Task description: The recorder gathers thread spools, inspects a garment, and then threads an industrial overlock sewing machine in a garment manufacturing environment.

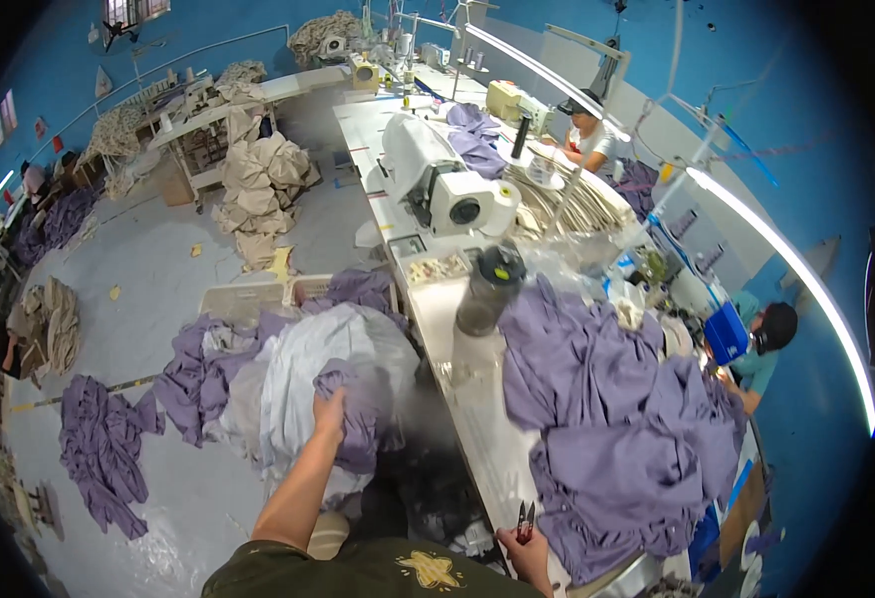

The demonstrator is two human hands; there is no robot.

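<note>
My left hand (329, 411) reaches forward and is closed on a bunched purple cloth piece (362, 419), over a pile of white cloth (303, 349) beside the table. Close to the table's near edge, my right hand (529, 558) grips thread snips (525, 520) with red handles and dark blades pointing up and away. Just right of the snips, a large heap of purple cloth (612, 429) covers much of the tabletop. Beyond that heap's left edge stands a dark bottle (490, 289).
A white sewing machine (452, 189) sits farther along the table (457, 389). Purple cloth (104, 448) lies on the floor at left, beige cloth (268, 174) is heaped farther off. Two people (589, 130) work across the table. Plastic crates (243, 299) stand behind the white pile.
</note>
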